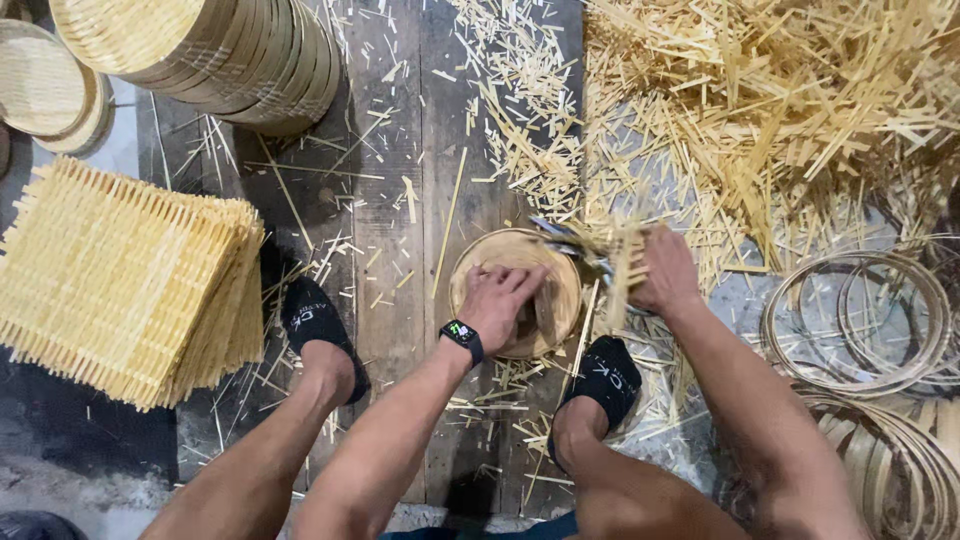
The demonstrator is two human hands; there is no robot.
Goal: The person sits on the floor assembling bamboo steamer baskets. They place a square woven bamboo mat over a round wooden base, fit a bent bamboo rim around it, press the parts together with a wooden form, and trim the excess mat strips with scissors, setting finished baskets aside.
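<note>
Head view, person seated, looking down at a plank floor [400,150] strewn with bamboo slivers. Nearest: two bare legs, black socks on both feet, left sock [312,318] and right sock [604,374] planted either side of the work. Left forearm carries a black watch [462,338] at the wrist. Left hand [500,300] lies palm down inside a round woven tray [470,275], fingers spread and pressing on its weave; the tray sits on the planks between the feet, just far of them. Right hand [664,272] is closed around the handles of shears [572,243], blades pointing left at the tray's far right rim, where loose strip ends [622,262] stick out; this spot is motion-blurred, so blade gap cannot be told. Right, near: coils of bamboo hoops [855,320] on the ground. Left, mid: a stack of square woven mats [120,280], edges bristling. Far right: a large heap of offcuts [780,110]. Far left: a leaning stack of finished trays [220,55], with another round tray [40,85] beside it at the frame edge.
</note>
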